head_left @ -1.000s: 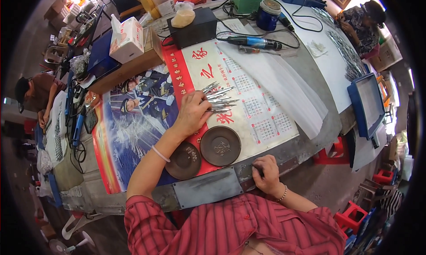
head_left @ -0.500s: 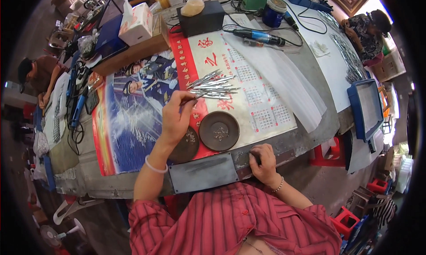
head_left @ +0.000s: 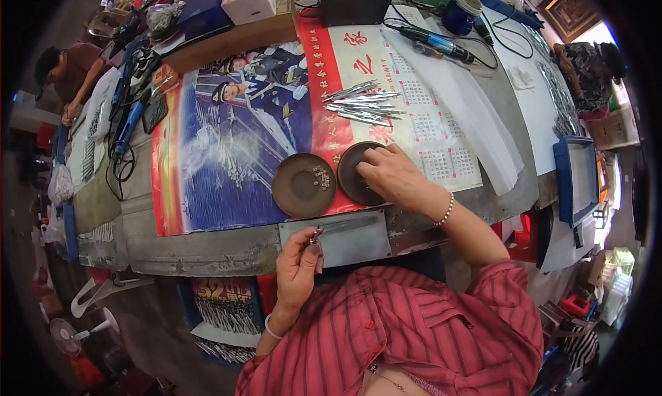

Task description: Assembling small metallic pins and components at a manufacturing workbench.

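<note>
My left hand (head_left: 298,268) is closed in a pinch just off the table's near edge. A small shiny metal piece (head_left: 316,234) pokes up from its fingertips; most of it is hidden. My right hand (head_left: 398,179) reaches into the right round dark dish (head_left: 350,182), fingers bent together and tips down inside it. What those fingertips touch is hidden. Beside it, the left dark dish (head_left: 284,189) holds several tiny pale bits (head_left: 321,178). Beyond the dishes lies a loose pile of thin, pointed silver metal pieces (head_left: 365,106).
A poster calendar (head_left: 234,161) covers the grey table, with a flat metal plate (head_left: 345,241) at the near edge. Handheld power tools (head_left: 441,45), a cardboard box (head_left: 227,43) and a blue tray (head_left: 578,182) stand around. Two people sit at the far left and right.
My left hand has come back from the metal pile to the near edge, holding a small metal piece. My right hand has moved from the table edge into the right dish.
</note>
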The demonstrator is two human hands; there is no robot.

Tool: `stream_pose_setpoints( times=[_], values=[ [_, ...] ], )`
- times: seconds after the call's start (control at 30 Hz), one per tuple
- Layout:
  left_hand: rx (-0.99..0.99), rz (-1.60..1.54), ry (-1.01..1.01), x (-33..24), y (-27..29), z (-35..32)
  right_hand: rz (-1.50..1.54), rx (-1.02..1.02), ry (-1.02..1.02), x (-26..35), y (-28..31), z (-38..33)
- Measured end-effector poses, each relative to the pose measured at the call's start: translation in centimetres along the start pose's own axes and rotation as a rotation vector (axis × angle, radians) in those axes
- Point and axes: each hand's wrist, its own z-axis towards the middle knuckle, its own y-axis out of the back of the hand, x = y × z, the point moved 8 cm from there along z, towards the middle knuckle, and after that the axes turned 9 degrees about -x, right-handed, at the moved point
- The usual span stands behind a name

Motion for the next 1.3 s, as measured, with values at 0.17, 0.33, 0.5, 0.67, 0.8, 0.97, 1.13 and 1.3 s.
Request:
stream_pose_setpoints(
  times=[0.17, 0.33, 0.5, 0.67, 0.8, 0.97, 1.13, 1.3],
  values=[
    [0.018, -0.02, 0.061, 0.3, 0.8, -0.3, -0.179, 0.172, 0.234, 1.4, -1.8, 1.9],
    [0.035, -0.012, 0.101, 0.1, 0.1, 0.0, -0.256, 0.219, 0.318, 2.0, -3.3, 2.7],
    [0.103, -0.021, 0.088, 0.3, -1.0, 0.3, -0.191, 0.294, 0.311, 1.2, -3.8, 2.9],
    [0.073, -0.021, 0.138, 1.1, -1.3, 0.6, 0.485, 0.169, -0.362, -3.0, 0.2, 1.4],
    [0.126, 0.0, 0.146, 1.3, -2.4, 1.2, 0.993, -0.022, -0.689, -5.9, -1.3, -2.0],
    [0.118, -0.011, 0.144, 1.2, -3.1, 1.6, 1.08, -0.061, -0.701, -5.7, -1.5, -2.6],
    [0.125, 0.009, 0.141, 1.2, -3.6, 1.3, 1.089, -0.065, -0.686, -4.8, -0.7, -2.4],
    [0.175, 0.161, 0.033, -0.2, -4.3, 1.0, 1.29, 0.05, -0.609, -0.9, 1.1, -2.7]
  ],
)
